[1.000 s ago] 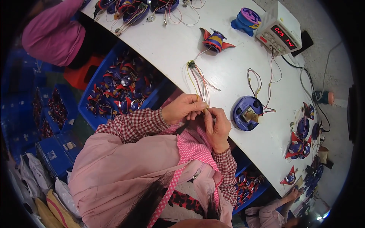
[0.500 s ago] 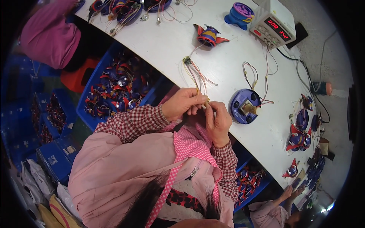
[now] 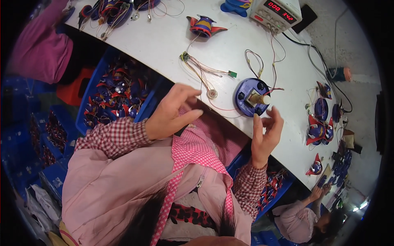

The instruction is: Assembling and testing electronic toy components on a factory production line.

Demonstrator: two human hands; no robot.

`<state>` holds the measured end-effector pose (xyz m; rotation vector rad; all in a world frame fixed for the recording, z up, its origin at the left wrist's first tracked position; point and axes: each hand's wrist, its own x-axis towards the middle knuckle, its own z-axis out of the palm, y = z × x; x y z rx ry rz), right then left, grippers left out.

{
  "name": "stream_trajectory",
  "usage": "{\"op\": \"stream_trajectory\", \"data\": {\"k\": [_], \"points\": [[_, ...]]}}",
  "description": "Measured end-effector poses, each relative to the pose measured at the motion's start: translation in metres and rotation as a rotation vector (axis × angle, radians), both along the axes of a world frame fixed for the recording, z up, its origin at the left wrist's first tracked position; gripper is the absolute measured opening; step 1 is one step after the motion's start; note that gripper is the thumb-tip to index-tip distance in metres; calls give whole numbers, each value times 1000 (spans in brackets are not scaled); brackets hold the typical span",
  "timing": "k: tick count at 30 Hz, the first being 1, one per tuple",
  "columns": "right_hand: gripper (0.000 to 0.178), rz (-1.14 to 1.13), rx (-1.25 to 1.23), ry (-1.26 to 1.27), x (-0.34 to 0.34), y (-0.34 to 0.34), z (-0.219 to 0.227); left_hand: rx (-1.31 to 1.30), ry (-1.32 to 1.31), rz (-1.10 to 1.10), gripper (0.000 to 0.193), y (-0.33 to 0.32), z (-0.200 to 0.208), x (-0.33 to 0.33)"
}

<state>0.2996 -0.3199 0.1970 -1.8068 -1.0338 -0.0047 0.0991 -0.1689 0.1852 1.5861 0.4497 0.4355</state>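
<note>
My left hand [image 3: 174, 112] hovers at the near table edge, fingers apart and nothing in them. Just beyond it lies a small circuit board [image 3: 184, 56] with thin coloured wires. The wires run to a little green board [image 3: 232, 74] and a small round clear part [image 3: 212, 94]. My right hand [image 3: 267, 133] is open, thumb and forefinger apart, just below a round purple plastic base [image 3: 242, 102]. A pale-tipped brownish cylinder [image 3: 258, 99] stands in the base's middle. Beyond the board sits a purple, red and yellow toy part [image 3: 203, 26], joined to it by a wire.
A white power supply [image 3: 275, 14] with leads stands at the back, beside a blue pot-shaped piece [image 3: 237, 6]. More toy parts [image 3: 316, 131] lie to the right. A blue bin of parts [image 3: 96, 92] is at left. Co-workers sit at upper left and lower right.
My hands were together pinching the wires; now they have let go and moved apart, the right one towards the purple base. The wires lie spread on the table. The view has shifted.
</note>
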Motion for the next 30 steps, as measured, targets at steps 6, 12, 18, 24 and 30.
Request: {"op": "stream_trajectory", "data": {"k": [6,12,18,24,30], "points": [[28,38,-75,170,19,27,-8,904,-67,-63,97,5,-21,100],[24,23,-81,30,28,31,-27,943,14,-41,104,-6,-40,134],[17,28,-73,-312,21,29,-22,931,39,19,104,-8,-45,142],[11,-167,40,-260,48,2,1,858,77,-9,102,-7,-34,133],[18,-222,-108,-46,126,-22,-32,861,-178,-18,97,-1,-20,106]]}}
